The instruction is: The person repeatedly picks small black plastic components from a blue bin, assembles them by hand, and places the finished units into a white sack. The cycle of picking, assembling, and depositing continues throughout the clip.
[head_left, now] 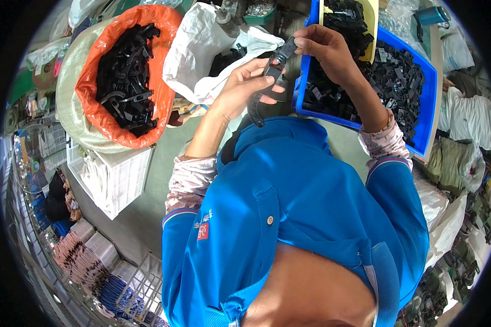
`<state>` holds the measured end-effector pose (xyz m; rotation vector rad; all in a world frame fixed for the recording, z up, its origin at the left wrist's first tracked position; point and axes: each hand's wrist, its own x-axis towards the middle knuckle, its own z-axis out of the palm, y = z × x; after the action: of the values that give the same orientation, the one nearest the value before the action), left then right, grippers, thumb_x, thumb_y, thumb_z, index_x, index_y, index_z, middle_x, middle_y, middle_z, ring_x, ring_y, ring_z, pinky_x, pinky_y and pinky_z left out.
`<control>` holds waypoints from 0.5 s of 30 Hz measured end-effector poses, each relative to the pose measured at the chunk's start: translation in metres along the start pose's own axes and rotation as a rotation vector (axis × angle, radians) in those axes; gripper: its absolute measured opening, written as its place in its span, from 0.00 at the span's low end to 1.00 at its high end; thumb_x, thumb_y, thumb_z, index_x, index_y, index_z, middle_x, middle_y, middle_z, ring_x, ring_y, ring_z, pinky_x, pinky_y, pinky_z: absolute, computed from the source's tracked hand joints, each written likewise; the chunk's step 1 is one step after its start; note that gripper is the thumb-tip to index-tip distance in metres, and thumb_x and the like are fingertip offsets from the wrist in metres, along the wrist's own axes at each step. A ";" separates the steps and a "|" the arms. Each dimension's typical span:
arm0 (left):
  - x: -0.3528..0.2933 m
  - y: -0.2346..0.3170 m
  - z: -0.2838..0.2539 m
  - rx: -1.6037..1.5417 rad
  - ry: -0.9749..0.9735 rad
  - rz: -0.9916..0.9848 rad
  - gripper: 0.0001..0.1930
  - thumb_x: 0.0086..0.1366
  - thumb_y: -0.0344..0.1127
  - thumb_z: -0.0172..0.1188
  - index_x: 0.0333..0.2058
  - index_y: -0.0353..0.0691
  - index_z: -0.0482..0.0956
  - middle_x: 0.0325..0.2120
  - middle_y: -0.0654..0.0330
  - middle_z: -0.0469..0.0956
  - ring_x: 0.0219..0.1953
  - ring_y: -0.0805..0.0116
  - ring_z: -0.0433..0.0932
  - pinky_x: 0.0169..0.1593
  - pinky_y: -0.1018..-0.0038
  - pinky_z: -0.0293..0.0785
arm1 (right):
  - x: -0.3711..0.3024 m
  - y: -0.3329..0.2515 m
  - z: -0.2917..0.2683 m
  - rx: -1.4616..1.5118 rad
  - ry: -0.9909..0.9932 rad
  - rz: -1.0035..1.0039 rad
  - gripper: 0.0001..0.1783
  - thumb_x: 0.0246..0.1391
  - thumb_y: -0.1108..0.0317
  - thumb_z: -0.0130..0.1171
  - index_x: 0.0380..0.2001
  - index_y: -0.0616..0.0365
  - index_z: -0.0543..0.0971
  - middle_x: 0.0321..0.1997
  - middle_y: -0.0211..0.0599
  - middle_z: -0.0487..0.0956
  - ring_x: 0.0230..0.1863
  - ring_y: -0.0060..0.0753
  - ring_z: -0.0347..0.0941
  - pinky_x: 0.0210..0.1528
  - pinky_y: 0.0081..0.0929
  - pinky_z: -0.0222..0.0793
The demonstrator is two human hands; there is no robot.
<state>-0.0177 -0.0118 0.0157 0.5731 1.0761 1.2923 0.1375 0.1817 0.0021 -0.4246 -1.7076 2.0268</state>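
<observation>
My left hand (235, 94) is wrapped round a black plastic part with a curved, ridged handle (255, 113), which hangs down below my fingers. The thumb presses on its flat middle. At the part's upper end, my right hand (333, 54) pinches a small black plastic piece (287, 49) between thumb and fingertips. Whether that piece is separate or joined to the part cannot be made out. Both hands are raised in front of my body, between a white sack (193, 46) on the left and a blue bin (298, 101) on the right.
An orange-lined sack (166, 82) of curved black parts stands at the left on a white crate (139, 169). Small black pieces (395, 71) fill the blue bin, and a yellow tub (370, 16) sits in it. A teal bottle (432, 15) is at the far right.
</observation>
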 end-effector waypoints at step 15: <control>0.012 -0.004 0.004 -0.032 0.030 -0.013 0.15 0.65 0.30 0.58 0.51 0.38 0.71 0.47 0.54 0.78 0.42 0.60 0.82 0.35 0.68 0.82 | -0.004 0.008 0.008 -0.052 -0.070 0.029 0.11 0.56 0.69 0.63 0.39 0.65 0.80 0.34 0.35 0.81 0.36 0.22 0.76 0.42 0.21 0.72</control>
<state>-0.0136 -0.0004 0.0098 0.5229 1.0803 1.3079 0.1358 0.1721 -0.0047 -0.4017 -1.8085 2.0436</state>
